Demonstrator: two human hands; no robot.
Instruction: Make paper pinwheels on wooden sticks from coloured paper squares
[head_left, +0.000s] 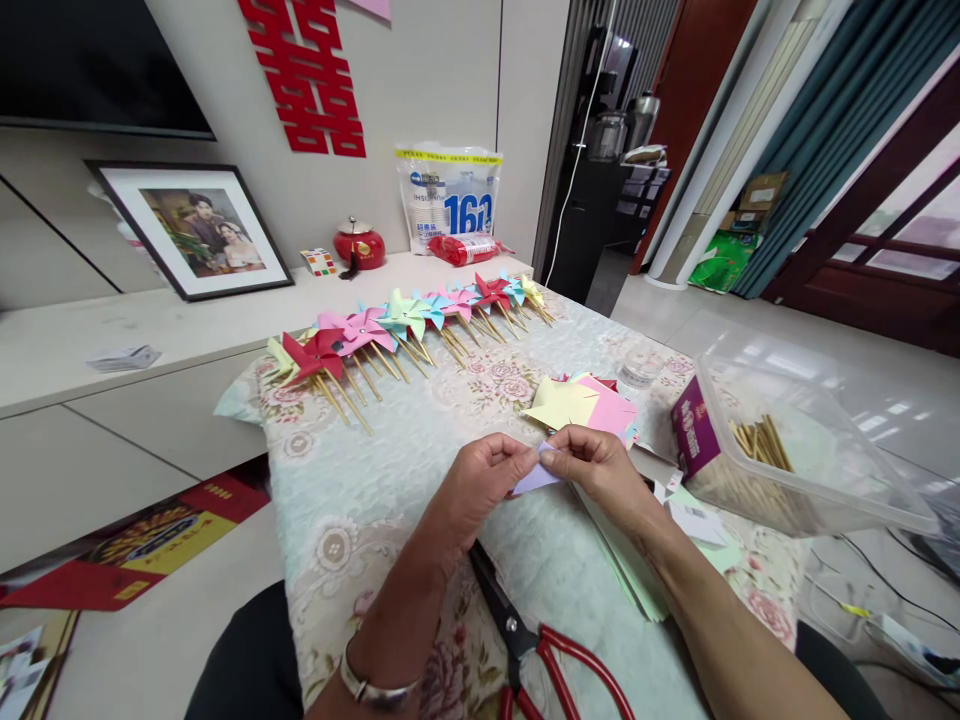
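In front of the pinwheel row (406, 316), a hand could pass over bare worktop (397, 450). Front-right of the row, paper shapes (564, 402) and the plastic box (696, 425) block passage; scissors (513, 626) lie well in front of it.

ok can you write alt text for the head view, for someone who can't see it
A person's left hand and right hand pinch a piece of lilac paper over a flowered tablecloth. Red-handled scissors lie nearer the camera, a row of colourful paper pinwheels lies farther back, and a clear plastic box of sticks stands at right.
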